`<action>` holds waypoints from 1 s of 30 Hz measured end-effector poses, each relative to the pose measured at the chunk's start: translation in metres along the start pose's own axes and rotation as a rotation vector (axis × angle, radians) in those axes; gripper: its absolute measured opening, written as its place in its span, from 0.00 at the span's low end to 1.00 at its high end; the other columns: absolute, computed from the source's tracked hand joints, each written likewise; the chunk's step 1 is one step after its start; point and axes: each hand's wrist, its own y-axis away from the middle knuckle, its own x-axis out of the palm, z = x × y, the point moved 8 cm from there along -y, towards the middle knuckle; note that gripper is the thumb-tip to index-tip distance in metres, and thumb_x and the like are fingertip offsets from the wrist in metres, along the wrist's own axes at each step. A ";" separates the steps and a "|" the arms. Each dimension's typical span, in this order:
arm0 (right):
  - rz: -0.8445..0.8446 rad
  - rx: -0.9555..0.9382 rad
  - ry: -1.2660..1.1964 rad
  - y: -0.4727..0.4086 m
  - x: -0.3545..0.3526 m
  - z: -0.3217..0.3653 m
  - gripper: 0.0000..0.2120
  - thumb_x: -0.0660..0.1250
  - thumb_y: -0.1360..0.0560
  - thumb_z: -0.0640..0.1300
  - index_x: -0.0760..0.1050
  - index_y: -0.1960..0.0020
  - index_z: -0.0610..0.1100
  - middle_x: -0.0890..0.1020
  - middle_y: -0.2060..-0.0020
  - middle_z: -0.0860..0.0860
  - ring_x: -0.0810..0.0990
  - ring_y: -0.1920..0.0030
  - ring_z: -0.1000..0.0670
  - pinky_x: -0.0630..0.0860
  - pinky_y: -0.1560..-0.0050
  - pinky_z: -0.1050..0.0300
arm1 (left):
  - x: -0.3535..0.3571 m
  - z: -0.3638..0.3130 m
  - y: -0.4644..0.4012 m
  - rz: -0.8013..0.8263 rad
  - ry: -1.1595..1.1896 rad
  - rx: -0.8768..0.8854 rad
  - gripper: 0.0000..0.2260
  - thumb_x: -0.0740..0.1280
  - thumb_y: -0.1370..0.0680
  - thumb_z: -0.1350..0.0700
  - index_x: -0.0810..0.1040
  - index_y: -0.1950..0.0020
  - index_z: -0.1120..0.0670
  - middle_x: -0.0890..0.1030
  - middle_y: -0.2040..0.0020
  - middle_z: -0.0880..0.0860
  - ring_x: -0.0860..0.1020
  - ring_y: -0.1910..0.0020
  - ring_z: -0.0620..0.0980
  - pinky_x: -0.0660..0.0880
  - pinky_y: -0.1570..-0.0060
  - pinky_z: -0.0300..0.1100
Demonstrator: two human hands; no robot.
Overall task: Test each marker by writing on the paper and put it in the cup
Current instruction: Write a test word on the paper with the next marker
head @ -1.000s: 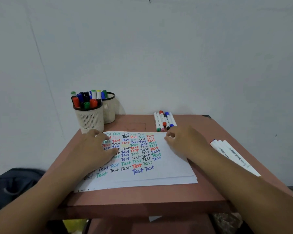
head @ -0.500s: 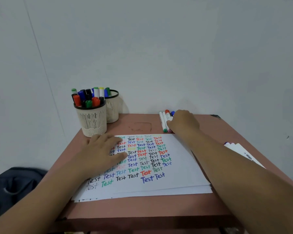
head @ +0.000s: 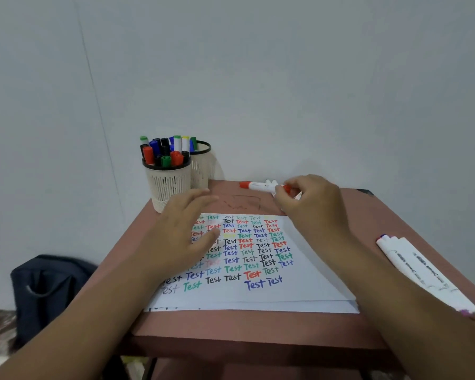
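My right hand (head: 310, 204) pinches a white marker with a red cap (head: 254, 185), held level above the table's far side, cap pointing left. More markers lie hidden under that hand. My left hand (head: 183, 234) hovers blurred, fingers straight, over the left part of the paper (head: 299, 286). The sheet is covered with rows of the word "Test" in several colours. A white mesh cup (head: 168, 185) crammed with markers stands at the far left corner, and a second cup (head: 203, 165) is behind it.
Several white markers (head: 417, 270) lie along the right edge of the reddish-brown table (head: 258, 327). A dark bag (head: 50, 286) sits on the floor to the left. A plain wall rises directly behind the table.
My right hand reached to the marker pile at the back, took the red-capped marker and lifted it. My left hand rose off the paper and shifted slightly toward the cups.
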 end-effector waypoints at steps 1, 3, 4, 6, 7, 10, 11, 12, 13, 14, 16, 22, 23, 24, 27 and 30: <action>0.021 -0.003 -0.092 0.009 0.000 0.010 0.08 0.71 0.24 0.48 0.84 0.60 0.47 0.78 0.69 0.55 0.75 0.66 0.54 0.67 0.67 0.58 | -0.001 -0.004 0.000 -0.007 0.005 0.016 0.27 0.66 0.21 0.43 0.63 0.23 0.42 0.60 0.24 0.38 0.53 0.28 0.31 0.54 0.29 0.35; 0.074 0.005 -0.248 0.027 0.002 0.028 0.06 0.73 0.24 0.46 0.85 0.60 0.48 0.77 0.72 0.58 0.74 0.68 0.56 0.66 0.66 0.65 | -0.001 -0.012 0.001 -0.034 -0.006 0.054 0.29 0.64 0.20 0.42 0.60 0.21 0.45 0.60 0.23 0.40 0.53 0.27 0.31 0.51 0.30 0.29; 0.105 0.018 -0.306 0.034 0.005 0.035 0.05 0.74 0.25 0.45 0.86 0.59 0.49 0.79 0.72 0.58 0.75 0.68 0.57 0.68 0.66 0.67 | -0.001 -0.014 0.001 -0.047 -0.017 0.071 0.29 0.63 0.19 0.42 0.59 0.20 0.47 0.62 0.23 0.42 0.56 0.26 0.34 0.52 0.30 0.31; 0.156 0.069 -0.405 0.045 0.011 0.045 0.03 0.74 0.24 0.45 0.87 0.56 0.50 0.82 0.69 0.57 0.77 0.66 0.59 0.71 0.66 0.68 | 0.003 -0.012 0.000 -0.049 -0.013 0.068 0.27 0.61 0.18 0.43 0.62 0.21 0.49 0.69 0.26 0.47 0.65 0.28 0.42 0.60 0.31 0.36; 0.168 0.100 -0.462 0.048 0.014 0.048 0.03 0.74 0.24 0.45 0.87 0.54 0.49 0.83 0.68 0.59 0.78 0.66 0.60 0.72 0.66 0.69 | 0.005 -0.008 0.000 -0.035 0.001 0.034 0.23 0.60 0.17 0.45 0.66 0.23 0.50 0.73 0.31 0.48 0.69 0.33 0.44 0.65 0.34 0.38; 0.150 0.205 -0.598 0.051 0.025 0.050 0.04 0.72 0.21 0.45 0.85 0.51 0.48 0.85 0.64 0.59 0.83 0.63 0.59 0.78 0.64 0.66 | 0.006 -0.002 -0.003 0.000 -0.017 -0.039 0.12 0.59 0.17 0.47 0.75 0.41 0.53 0.75 0.50 0.49 0.71 0.53 0.48 0.73 0.51 0.49; 0.159 0.273 -0.683 0.052 0.032 0.049 0.04 0.71 0.21 0.45 0.85 0.51 0.47 0.86 0.62 0.55 0.85 0.61 0.56 0.82 0.60 0.62 | 0.006 -0.003 -0.003 0.004 -0.028 -0.038 0.12 0.58 0.17 0.47 0.74 0.45 0.53 0.74 0.54 0.49 0.70 0.57 0.48 0.72 0.54 0.51; 0.186 0.357 -0.811 0.052 0.040 0.050 0.04 0.71 0.21 0.43 0.85 0.50 0.45 0.87 0.60 0.52 0.86 0.59 0.53 0.84 0.54 0.58 | 0.005 -0.004 -0.002 0.006 -0.026 -0.035 0.13 0.57 0.17 0.45 0.74 0.47 0.53 0.74 0.57 0.48 0.70 0.59 0.48 0.73 0.57 0.52; 0.222 0.432 -0.941 0.053 0.049 0.052 0.04 0.72 0.21 0.41 0.84 0.49 0.43 0.87 0.59 0.50 0.86 0.57 0.51 0.84 0.48 0.54 | 0.004 -0.004 -0.001 0.001 -0.009 -0.032 0.15 0.55 0.17 0.43 0.73 0.48 0.53 0.74 0.59 0.48 0.71 0.61 0.48 0.73 0.59 0.52; 0.249 0.481 -1.038 0.053 0.055 0.055 0.04 0.73 0.22 0.40 0.84 0.48 0.42 0.87 0.59 0.49 0.86 0.56 0.50 0.84 0.44 0.51 | 0.001 -0.005 0.000 -0.018 0.016 -0.032 0.18 0.53 0.18 0.41 0.74 0.48 0.53 0.74 0.60 0.47 0.72 0.62 0.46 0.73 0.60 0.51; 0.263 0.502 -1.083 0.050 0.062 0.059 0.04 0.74 0.23 0.38 0.84 0.48 0.42 0.88 0.57 0.48 0.87 0.52 0.47 0.83 0.42 0.49 | -0.004 -0.002 0.004 -0.043 0.064 -0.066 0.22 0.50 0.18 0.35 0.75 0.45 0.50 0.76 0.63 0.47 0.74 0.63 0.44 0.75 0.62 0.47; 0.211 0.423 -0.905 0.039 0.049 0.055 0.04 0.68 0.18 0.46 0.79 0.48 0.46 0.86 0.57 0.47 0.86 0.59 0.50 0.83 0.55 0.52 | -0.007 0.004 0.006 -0.019 0.124 -0.101 0.33 0.54 0.29 0.22 0.66 0.31 0.41 0.75 0.60 0.44 0.75 0.61 0.41 0.70 0.65 0.39; 0.181 0.468 -0.953 0.037 0.045 0.048 0.05 0.65 0.16 0.46 0.76 0.47 0.45 0.86 0.57 0.45 0.86 0.59 0.47 0.82 0.59 0.52 | -0.004 0.005 0.006 -0.004 0.140 -0.096 0.39 0.52 0.32 0.20 0.61 0.27 0.40 0.74 0.58 0.43 0.74 0.59 0.40 0.69 0.63 0.39; 0.152 0.528 -1.011 0.035 0.040 0.039 0.06 0.62 0.15 0.46 0.73 0.46 0.43 0.86 0.58 0.43 0.86 0.61 0.45 0.81 0.62 0.52 | -0.001 0.006 0.006 0.011 0.155 -0.092 0.42 0.51 0.33 0.19 0.57 0.25 0.40 0.73 0.56 0.42 0.74 0.57 0.40 0.69 0.62 0.39; 0.151 0.627 -1.026 0.033 0.025 0.007 0.09 0.64 0.16 0.42 0.69 0.41 0.37 0.87 0.63 0.42 0.85 0.65 0.47 0.82 0.64 0.56 | 0.003 0.003 0.006 0.051 0.171 -0.064 0.41 0.49 0.32 0.19 0.56 0.25 0.39 0.73 0.56 0.42 0.74 0.56 0.41 0.72 0.59 0.40; 0.232 0.636 -1.019 0.042 0.016 -0.019 0.20 0.72 0.23 0.32 0.69 0.34 0.35 0.84 0.54 0.40 0.84 0.60 0.49 0.83 0.57 0.58 | 0.006 -0.007 0.005 0.120 0.123 -0.041 0.28 0.54 0.28 0.22 0.65 0.32 0.33 0.74 0.60 0.42 0.73 0.60 0.40 0.67 0.62 0.39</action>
